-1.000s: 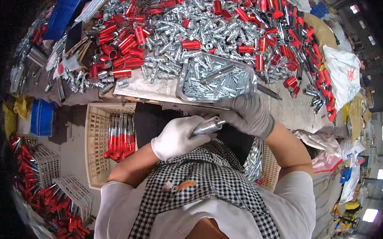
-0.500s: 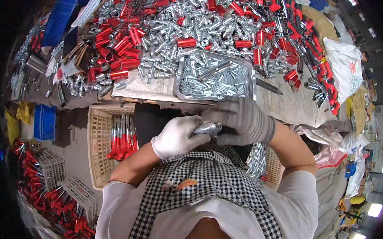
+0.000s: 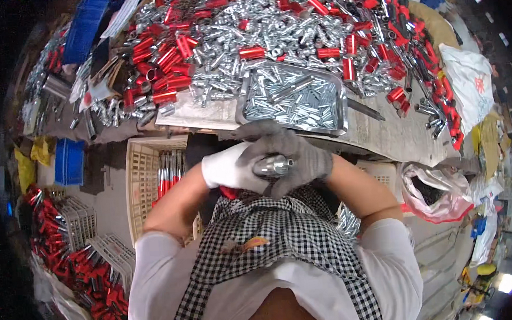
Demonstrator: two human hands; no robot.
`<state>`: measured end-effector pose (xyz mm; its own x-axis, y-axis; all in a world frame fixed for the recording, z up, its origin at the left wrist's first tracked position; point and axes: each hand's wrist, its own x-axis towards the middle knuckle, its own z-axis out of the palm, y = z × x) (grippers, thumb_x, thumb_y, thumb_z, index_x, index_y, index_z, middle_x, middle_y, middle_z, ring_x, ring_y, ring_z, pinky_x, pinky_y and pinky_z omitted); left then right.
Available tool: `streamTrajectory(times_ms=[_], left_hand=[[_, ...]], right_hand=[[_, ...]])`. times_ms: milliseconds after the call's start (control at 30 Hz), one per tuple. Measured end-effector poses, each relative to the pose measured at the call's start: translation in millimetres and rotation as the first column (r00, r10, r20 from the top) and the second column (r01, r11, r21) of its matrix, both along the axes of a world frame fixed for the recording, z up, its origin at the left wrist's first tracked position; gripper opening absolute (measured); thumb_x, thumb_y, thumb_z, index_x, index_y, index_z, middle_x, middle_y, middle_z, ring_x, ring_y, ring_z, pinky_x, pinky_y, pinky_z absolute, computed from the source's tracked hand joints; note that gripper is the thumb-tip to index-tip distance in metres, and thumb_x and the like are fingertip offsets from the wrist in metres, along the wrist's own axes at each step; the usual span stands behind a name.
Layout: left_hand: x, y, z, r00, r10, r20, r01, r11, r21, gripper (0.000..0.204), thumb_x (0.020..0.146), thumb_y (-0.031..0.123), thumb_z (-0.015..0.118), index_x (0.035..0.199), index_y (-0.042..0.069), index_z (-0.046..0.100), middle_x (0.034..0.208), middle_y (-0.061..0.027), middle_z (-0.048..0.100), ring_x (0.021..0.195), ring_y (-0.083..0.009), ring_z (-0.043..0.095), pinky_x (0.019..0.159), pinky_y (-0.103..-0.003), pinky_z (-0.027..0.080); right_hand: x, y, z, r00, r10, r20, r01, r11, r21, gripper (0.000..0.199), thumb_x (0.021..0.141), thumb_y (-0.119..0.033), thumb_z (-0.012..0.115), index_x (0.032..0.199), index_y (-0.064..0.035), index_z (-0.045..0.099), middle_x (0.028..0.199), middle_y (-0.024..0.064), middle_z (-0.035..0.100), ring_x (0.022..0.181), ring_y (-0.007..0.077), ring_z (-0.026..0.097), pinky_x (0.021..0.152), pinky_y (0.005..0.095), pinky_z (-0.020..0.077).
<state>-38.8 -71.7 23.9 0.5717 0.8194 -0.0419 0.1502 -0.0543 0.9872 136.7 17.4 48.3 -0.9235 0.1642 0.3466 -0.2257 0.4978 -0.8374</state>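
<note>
In front of my apron, a silver metal cylindrical part (image 3: 275,166) with a small stub at its right end sits between my two gloved hands. My left hand (image 3: 231,170), in a white glove, is closed round its left side. From the right, my right hand (image 3: 307,157), in a grey glove, wraps over it, fingers lying across the left glove above and below. A bit of red (image 3: 229,192) shows under the left hand; whether it belongs to the same piece I cannot tell. Just beyond the hands, a metal tray (image 3: 346,113) holds many short silver pins.
Silver fittings (image 3: 295,27) and red sleeves (image 3: 170,60) are heaped over the bench. A cream crate (image 3: 139,189) with red-handled tools stands below left; more red-handled tools (image 3: 97,284) lie by grey baskets (image 3: 76,218). An open pinkish-white sack (image 3: 437,191) is at right.
My right hand has moved left, from beside the metal part to closed over it and the left glove. The part has turned slightly. The whole view has shifted a little.
</note>
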Motion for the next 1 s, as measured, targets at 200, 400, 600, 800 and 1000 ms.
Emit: streamTrajectory(times_ms=[200, 400, 600, 800, 1000], left_hand=[[-2, -12, -40, 0.978, 0.203, -0.043, -0.163, 0.878, 0.450, 0.055, 0.071, 0.015, 0.075, 0.121, 0.000, 0.057, 0.122, -0.0141, 0.061, 0.112, -0.0229, 0.059, 0.099, -0.039, 0.045], [36, -19, -34, 0.736, 0.672, 0.081, -0.618, 0.618, 0.485, 0.033, 0.077, 0.019, 0.067, 0.105, 0.003, 0.067, 0.097, -0.0142, 0.068, 0.091, -0.0306, 0.068, 0.078, -0.038, 0.056], [27, -17, -52, 0.654, 0.753, -0.074, -0.587, 0.566, 0.579, 0.029, 0.078, 0.023, 0.064, 0.100, 0.005, 0.067, 0.086, -0.0159, 0.068, 0.073, -0.0368, 0.066, 0.065, -0.041, 0.053], [13, -13, -15, 0.891, 0.453, 0.025, -0.411, 0.783, 0.467, 0.022, 0.078, 0.021, 0.066, 0.096, 0.007, 0.069, 0.115, -0.0158, 0.065, 0.107, -0.0309, 0.064, 0.088, -0.037, 0.052], [27, -8, -3, 0.847, 0.524, 0.092, -0.472, 0.661, 0.583, 0.024, 0.077, 0.019, 0.067, 0.098, 0.008, 0.069, 0.115, -0.0148, 0.065, 0.110, -0.0299, 0.062, 0.089, -0.037, 0.052]], right_hand=[[-23, -18, -7, 0.992, 0.047, -0.115, -0.016, 0.967, 0.254, 0.025, 0.066, -0.029, 0.082, 0.083, -0.0156, 0.070, 0.132, 0.0060, 0.059, 0.130, 0.0348, 0.043, 0.109, 0.0488, 0.0325], [-23, -47, -45, 0.898, -0.428, -0.102, 0.428, 0.904, -0.027, 0.023, 0.070, -0.023, 0.076, 0.085, -0.0088, 0.067, 0.111, 0.0089, 0.065, 0.112, 0.0282, 0.054, 0.098, 0.0456, 0.0409], [-30, -56, -57, 0.768, -0.639, -0.043, 0.577, 0.720, -0.385, 0.027, 0.074, -0.019, 0.081, 0.094, -0.0064, 0.068, 0.106, 0.0088, 0.064, 0.096, 0.0167, 0.061, 0.085, 0.0328, 0.0496], [-26, -17, 1, 0.976, 0.167, -0.141, -0.154, 0.983, 0.101, 0.024, 0.063, -0.022, 0.084, 0.081, -0.0162, 0.070, 0.129, 0.0134, 0.059, 0.122, 0.0357, 0.052, 0.105, 0.0476, 0.0389], [-11, -19, -3, 0.994, 0.066, -0.085, -0.038, 0.954, 0.299, 0.065, 0.067, -0.037, 0.077, 0.127, -0.0160, 0.062, 0.137, 0.0074, 0.054, 0.130, 0.0361, 0.045, 0.109, 0.0479, 0.0353]])
